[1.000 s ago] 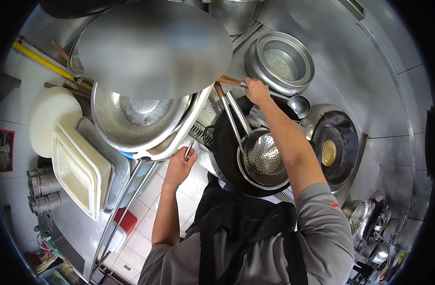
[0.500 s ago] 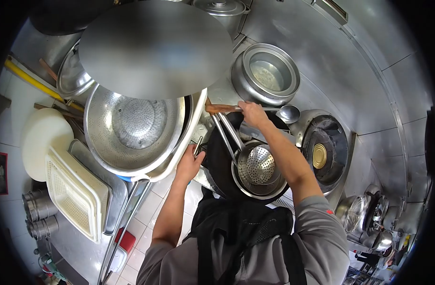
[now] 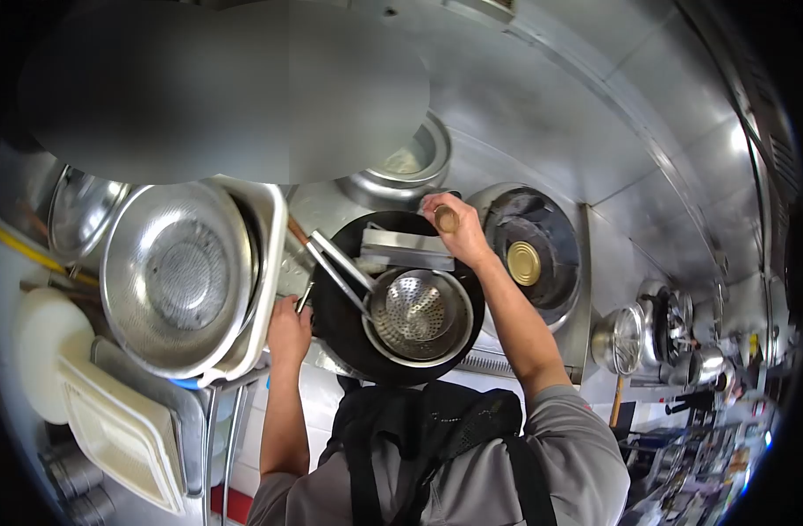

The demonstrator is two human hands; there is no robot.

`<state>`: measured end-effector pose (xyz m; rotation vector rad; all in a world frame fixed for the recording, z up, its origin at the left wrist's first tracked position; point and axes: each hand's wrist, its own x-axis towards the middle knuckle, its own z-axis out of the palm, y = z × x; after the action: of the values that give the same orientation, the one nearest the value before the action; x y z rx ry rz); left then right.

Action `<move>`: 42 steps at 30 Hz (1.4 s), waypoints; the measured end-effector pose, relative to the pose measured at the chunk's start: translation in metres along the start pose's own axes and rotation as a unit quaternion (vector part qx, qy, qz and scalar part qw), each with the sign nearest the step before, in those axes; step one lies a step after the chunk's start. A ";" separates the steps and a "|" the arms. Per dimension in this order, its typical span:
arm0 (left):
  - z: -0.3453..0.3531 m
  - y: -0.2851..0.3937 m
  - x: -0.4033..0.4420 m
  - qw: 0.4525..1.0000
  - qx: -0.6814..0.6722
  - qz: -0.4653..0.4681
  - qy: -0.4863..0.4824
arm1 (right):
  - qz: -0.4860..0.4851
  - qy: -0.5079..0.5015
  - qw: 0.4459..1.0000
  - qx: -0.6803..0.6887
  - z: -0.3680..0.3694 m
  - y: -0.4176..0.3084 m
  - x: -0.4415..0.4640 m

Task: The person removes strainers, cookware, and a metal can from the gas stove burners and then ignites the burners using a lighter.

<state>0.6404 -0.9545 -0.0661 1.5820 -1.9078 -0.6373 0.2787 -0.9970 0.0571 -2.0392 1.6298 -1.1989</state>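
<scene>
My left hand is closed round a thin metal rod, beside the left edge of a black wok. Above the wok's upper right rim, my right hand grips the ladle by its wooden handle, whose round end faces up; its bowl is mostly hidden. A perforated strainer lies in a metal bowl in the wok. Two long handles lean out to the upper left. A rectangular metal container sits just above the strainer.
To the left are a large colander and stacked white baskets. A round metal pot stands behind the wok. On the right, a burner holds a gold-coloured lid. More pans hang or stand further right.
The view has swung to the right. My right hand has turned the ladle from lying flat to handle end up. My left hand still holds the rod.
</scene>
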 end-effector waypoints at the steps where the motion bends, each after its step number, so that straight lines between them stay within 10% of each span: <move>1: -0.008 0.011 0.003 1.000 0.014 0.015 0.009 | -0.015 0.021 1.000 0.000 -0.008 -0.007 -0.004; 10: 0.000 0.042 0.105 0.882 -0.360 -0.250 -0.172 | -0.061 0.118 0.991 -0.014 -0.075 -0.057 -0.030; 21: 0.090 -0.031 0.156 0.761 -0.531 -0.351 -0.129 | 0.076 0.211 0.973 0.051 -0.129 -0.088 -0.057; 37: 0.065 -0.014 0.146 0.851 -0.452 -0.232 -0.133 | 0.083 0.295 0.949 0.071 -0.172 -0.088 -0.074; 42: 0.064 0.001 0.154 0.804 -0.529 -0.227 -0.151 | 0.097 0.316 0.939 0.095 -0.178 -0.096 -0.074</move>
<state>0.5745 -1.1057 -0.0918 1.1467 -0.9102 -1.8474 0.2117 -0.8489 0.1982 -1.4033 1.8207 -1.9768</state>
